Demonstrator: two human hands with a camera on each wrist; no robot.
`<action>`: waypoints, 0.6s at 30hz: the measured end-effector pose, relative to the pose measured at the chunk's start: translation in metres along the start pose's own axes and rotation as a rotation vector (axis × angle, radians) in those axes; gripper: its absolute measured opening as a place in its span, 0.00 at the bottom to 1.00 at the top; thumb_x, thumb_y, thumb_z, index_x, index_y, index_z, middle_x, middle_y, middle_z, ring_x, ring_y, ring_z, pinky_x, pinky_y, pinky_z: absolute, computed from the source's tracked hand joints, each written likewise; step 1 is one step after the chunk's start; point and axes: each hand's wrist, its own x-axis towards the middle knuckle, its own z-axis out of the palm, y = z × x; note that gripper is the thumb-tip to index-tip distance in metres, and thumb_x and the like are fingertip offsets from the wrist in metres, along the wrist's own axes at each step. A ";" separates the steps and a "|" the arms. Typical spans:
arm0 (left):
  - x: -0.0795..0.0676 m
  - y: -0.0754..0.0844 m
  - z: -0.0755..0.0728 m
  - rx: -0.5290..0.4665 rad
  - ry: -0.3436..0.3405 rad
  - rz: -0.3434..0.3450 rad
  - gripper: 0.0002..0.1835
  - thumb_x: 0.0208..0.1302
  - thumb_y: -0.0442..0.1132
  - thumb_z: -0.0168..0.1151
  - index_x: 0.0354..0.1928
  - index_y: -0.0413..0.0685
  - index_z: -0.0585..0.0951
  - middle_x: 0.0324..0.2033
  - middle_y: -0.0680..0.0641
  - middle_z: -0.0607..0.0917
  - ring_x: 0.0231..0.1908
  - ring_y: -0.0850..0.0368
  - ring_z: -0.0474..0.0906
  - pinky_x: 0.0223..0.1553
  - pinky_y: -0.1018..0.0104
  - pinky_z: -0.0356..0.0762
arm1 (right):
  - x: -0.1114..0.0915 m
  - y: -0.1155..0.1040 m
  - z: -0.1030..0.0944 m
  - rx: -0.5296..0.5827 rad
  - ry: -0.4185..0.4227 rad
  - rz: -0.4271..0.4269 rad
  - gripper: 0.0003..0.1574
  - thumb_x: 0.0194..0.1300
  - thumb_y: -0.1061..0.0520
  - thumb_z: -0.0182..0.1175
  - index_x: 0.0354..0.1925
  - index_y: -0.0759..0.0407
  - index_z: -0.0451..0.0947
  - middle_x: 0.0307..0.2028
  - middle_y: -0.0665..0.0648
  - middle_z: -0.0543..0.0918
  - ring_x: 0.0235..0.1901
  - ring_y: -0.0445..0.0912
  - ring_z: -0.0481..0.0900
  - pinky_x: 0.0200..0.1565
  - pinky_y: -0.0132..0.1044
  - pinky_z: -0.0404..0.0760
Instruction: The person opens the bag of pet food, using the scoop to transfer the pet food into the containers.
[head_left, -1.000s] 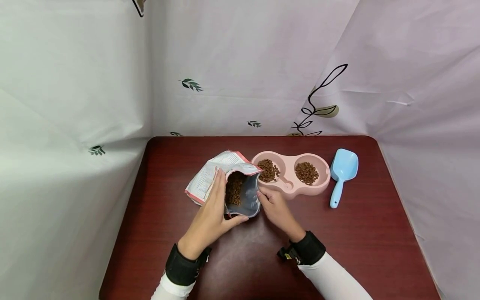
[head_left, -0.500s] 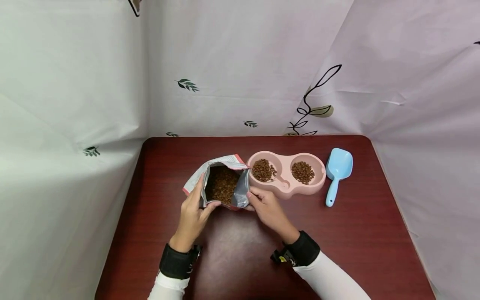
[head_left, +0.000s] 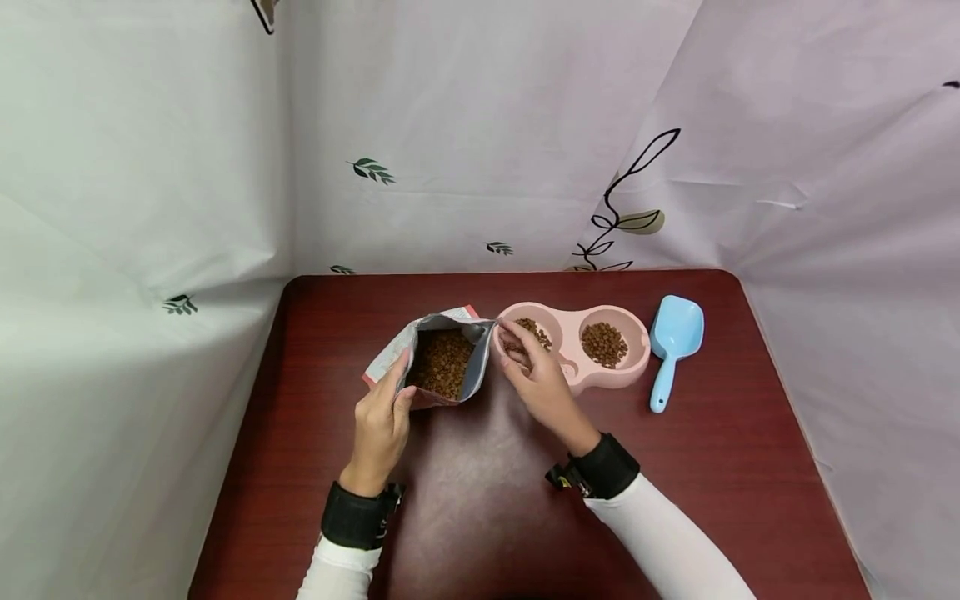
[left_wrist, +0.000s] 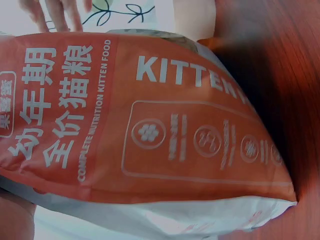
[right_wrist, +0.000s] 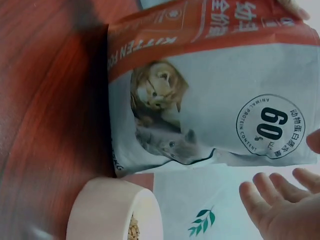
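An orange and white bag of kitten food (head_left: 387, 354) stands upright on the table, its silver-lined mouth spread wide over brown kibble (head_left: 442, 360). My left hand (head_left: 378, 425) grips its left side, thumb at the front of the rim and fingers along the side. Beside the bag's right edge is my right hand (head_left: 543, 387), fingers loosely bent and holding nothing. In the right wrist view those fingers (right_wrist: 272, 192) are apart from the bag's printed face (right_wrist: 210, 100). A pink double bowl (head_left: 573, 323) lies partly behind the right hand, kibble in both hollows.
A light blue scoop (head_left: 678, 333) lies right of the bowl, handle toward me. The dark red wooden table (head_left: 712, 483) backs onto a white curtain (head_left: 450, 125) with leaf prints, which also hangs at both sides.
The bag has gone from tilted toward the right to upright. My right hand has let go of its rim and shifted over the bowl's left part. My left hand has stayed on the bag.
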 end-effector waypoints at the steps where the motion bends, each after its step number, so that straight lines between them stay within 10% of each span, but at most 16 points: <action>1: 0.000 0.001 0.000 -0.001 0.002 0.016 0.29 0.81 0.50 0.46 0.64 0.30 0.79 0.55 0.34 0.86 0.50 0.37 0.87 0.63 0.77 0.73 | 0.001 0.001 0.000 -0.015 -0.012 -0.010 0.36 0.75 0.68 0.55 0.77 0.62 0.61 0.70 0.69 0.72 0.68 0.62 0.74 0.63 0.52 0.78; 8: 0.002 0.006 -0.012 -0.032 0.024 0.096 0.24 0.82 0.46 0.48 0.56 0.32 0.85 0.48 0.39 0.90 0.42 0.45 0.90 0.48 0.67 0.84 | 0.004 0.002 -0.002 -0.077 -0.055 -0.067 0.34 0.77 0.64 0.57 0.77 0.57 0.62 0.77 0.55 0.66 0.75 0.49 0.65 0.63 0.49 0.78; 18: 0.003 0.006 -0.024 -0.066 0.096 0.088 0.23 0.81 0.46 0.50 0.46 0.34 0.88 0.35 0.40 0.92 0.13 0.62 0.71 0.19 0.64 0.74 | 0.014 -0.005 -0.004 -0.006 -0.102 -0.147 0.06 0.76 0.65 0.58 0.42 0.62 0.68 0.61 0.59 0.84 0.68 0.49 0.77 0.60 0.30 0.77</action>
